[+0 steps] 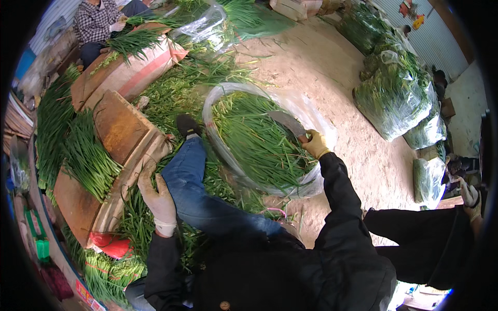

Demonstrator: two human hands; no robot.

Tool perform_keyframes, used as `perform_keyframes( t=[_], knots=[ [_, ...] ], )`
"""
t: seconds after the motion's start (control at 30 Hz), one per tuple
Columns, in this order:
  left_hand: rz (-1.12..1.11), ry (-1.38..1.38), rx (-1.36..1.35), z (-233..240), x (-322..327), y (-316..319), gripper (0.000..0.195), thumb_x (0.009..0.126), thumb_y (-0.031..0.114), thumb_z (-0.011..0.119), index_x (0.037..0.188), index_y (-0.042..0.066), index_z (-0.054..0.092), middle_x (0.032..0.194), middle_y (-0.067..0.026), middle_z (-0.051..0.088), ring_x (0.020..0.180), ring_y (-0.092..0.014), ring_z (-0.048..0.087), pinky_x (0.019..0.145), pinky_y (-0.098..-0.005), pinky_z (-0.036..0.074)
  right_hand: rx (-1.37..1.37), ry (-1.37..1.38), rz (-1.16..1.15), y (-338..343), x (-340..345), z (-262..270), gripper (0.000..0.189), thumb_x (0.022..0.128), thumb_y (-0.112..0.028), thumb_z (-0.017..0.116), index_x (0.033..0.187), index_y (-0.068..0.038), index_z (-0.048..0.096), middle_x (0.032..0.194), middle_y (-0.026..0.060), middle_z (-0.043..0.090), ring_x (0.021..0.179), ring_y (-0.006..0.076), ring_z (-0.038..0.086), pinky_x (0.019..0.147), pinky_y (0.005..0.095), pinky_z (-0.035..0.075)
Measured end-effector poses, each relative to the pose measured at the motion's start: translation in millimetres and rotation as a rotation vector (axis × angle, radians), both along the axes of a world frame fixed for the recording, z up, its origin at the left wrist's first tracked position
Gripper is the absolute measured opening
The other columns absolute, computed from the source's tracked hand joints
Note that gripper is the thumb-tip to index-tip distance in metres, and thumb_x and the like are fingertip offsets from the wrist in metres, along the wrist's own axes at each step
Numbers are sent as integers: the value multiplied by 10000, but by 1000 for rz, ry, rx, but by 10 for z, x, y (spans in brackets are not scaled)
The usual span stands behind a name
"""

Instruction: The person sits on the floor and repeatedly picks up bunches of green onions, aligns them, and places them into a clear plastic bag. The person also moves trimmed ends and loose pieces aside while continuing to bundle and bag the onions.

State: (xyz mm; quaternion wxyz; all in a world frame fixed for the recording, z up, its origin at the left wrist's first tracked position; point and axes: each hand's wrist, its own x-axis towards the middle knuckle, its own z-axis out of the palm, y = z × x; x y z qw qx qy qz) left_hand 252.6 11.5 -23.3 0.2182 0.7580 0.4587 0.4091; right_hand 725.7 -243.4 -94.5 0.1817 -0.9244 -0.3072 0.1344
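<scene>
My right hand point(316, 144), in a yellowish glove, grips the handle of a broad-bladed knife point(288, 123). Its blade lies over loose green garlic chives point(253, 136) that fill a clear plastic bag point(213, 134) with a rolled-open mouth. My left hand point(158, 198), in a soiled white glove, is between the edge of a wooden board point(120, 128) and my knee, fingers spread and holding nothing. Across the board, left of that hand, lies a bunch of chives point(91, 163), its pale stem ends towards me.
Trimmings point(171, 93) litter the floor. Stuffed plastic bags of greens point(393, 93) line the right side. At the far left, a person point(97, 23) handles chives beside a woven sack point(136, 70). Banded bunches point(113, 268) lie near a red bag point(113, 244). Another person's dark-clothed limb point(420, 241) extends at right.
</scene>
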Motion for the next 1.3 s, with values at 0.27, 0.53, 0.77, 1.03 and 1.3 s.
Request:
perform_keyframes(
  t=[0.27,0.53,0.77,1.03,1.3],
  knots=[
    [-132,-4,-132,152,72,132,202,926,20,599,1111,-28,665,1146,-192,646,1117,-347,591,1031,-403,425,87,-34,350,1357,-545,-381,621,816,-373,688,1274,39,613,1215,297,641,1157,405,620,994,461,492],
    [-234,-17,-310,195,161,310,158,914,8,631,1057,-10,697,1046,-156,693,1016,-278,651,958,-341,472,57,-59,382,2743,-1177,-924,906,773,-565,694,1399,45,458,1264,304,617,1194,402,603,1021,454,470],
    [-176,-80,-287,184,237,241,136,934,14,622,1037,-26,701,1040,-155,689,998,-265,649,946,-339,478,61,-29,349,2740,-1726,-832,669,681,-467,799,1106,15,617,1057,256,686,1019,386,676,891,464,541],
    [-143,-103,-349,218,273,239,147,954,31,607,1042,-30,708,1035,-156,692,976,-273,654,921,-345,489,-410,261,508,3309,-1345,-857,596,670,-487,813,998,9,767,1053,225,732,969,350,722,839,424,567],
    [-164,-120,-319,208,330,228,138,955,36,619,1035,-34,705,1020,-154,694,957,-263,659,903,-337,493,-408,239,480,3399,-1427,-1061,575,695,-456,851,1074,-33,759,1125,164,734,1053,332,702,883,425,551]
  ],
)
